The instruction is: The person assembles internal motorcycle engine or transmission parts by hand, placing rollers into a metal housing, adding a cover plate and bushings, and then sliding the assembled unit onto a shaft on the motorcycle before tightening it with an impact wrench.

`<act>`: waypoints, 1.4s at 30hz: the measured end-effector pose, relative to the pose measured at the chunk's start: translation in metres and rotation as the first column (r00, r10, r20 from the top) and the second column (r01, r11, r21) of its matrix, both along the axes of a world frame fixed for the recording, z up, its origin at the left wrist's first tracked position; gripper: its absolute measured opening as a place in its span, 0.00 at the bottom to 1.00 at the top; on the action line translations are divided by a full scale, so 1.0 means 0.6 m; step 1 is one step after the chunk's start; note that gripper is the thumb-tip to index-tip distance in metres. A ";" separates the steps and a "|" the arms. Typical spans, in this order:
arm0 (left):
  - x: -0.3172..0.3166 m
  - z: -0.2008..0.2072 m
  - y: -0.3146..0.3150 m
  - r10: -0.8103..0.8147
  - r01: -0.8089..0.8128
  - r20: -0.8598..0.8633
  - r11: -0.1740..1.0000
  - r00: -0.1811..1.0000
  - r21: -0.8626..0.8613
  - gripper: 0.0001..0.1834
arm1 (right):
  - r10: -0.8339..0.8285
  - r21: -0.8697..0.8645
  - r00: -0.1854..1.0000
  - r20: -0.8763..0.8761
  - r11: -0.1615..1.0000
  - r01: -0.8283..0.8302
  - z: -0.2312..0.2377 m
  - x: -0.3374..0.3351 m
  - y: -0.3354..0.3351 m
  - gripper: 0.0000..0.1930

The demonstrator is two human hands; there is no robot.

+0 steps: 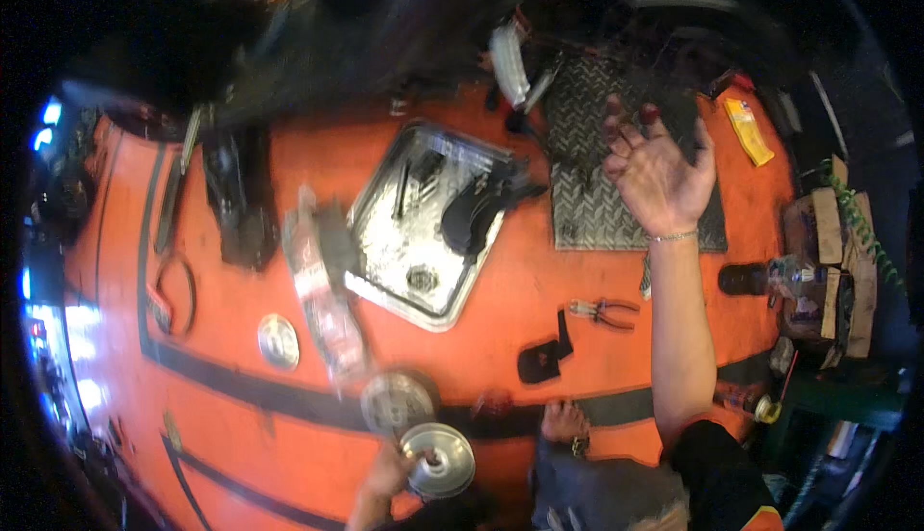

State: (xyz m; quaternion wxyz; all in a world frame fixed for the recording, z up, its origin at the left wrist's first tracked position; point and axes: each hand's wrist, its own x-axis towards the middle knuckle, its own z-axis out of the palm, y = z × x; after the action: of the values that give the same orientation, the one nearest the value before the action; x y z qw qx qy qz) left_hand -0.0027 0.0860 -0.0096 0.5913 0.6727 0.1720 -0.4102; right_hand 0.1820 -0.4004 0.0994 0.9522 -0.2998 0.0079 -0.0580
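Note:
My left hand [387, 471] is closed on the rim of a shiny round metal disc [450, 470] with a raised hub, which looks like a pulley. Just beyond it on the floor lies a duller round metal disc [397, 402]. My right hand [664, 170] is stretched far forward, palm up and fingers spread, holding nothing. Its fingertips look stained dark red. Below that hand is a ribbed black rubber mat [582, 213]. Left of my right forearm lie pliers [604, 313] and a flat black piece [541, 362] with a narrow arm.
A metal tray [438, 317] holding black parts sits mid-floor. Left of it are clear plastic packets [322, 290], a small metal disc [278, 341] and a black case-like object [239, 208]. Rightward are a yellow packet [749, 132], a bottle [799, 285] and cardboard [828, 228]. Dark, blurred machinery overhangs the far side.

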 end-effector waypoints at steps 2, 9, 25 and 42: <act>-0.007 0.044 0.001 0.023 -0.023 -0.093 1.000 0.995 0.000 0.26 | 0.171 0.178 0.982 -0.084 0.972 -0.154 -0.065 -0.095 0.087 0.30; 0.101 0.066 -0.038 0.241 -0.207 0.093 0.938 0.966 -0.277 0.27 | 0.522 -0.317 0.756 -0.396 0.695 -0.646 -0.083 -0.246 0.228 0.38; 0.076 0.106 -0.051 0.032 -0.041 0.521 0.999 0.853 0.006 0.24 | 0.828 0.002 0.448 -0.337 0.476 -0.880 -0.057 -0.273 0.370 0.44; 0.073 0.123 -0.064 -0.084 0.053 0.602 0.996 0.794 0.070 0.24 | 0.648 -0.775 0.596 -0.474 0.015 -0.632 -0.051 -0.280 0.410 0.46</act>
State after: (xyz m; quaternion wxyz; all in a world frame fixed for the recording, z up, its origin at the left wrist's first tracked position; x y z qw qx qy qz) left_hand 0.0408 0.0475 0.0643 0.5831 0.7886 -0.0398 -0.1910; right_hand 0.0143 -0.1541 0.0687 0.5426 -0.7302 -0.1676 0.3799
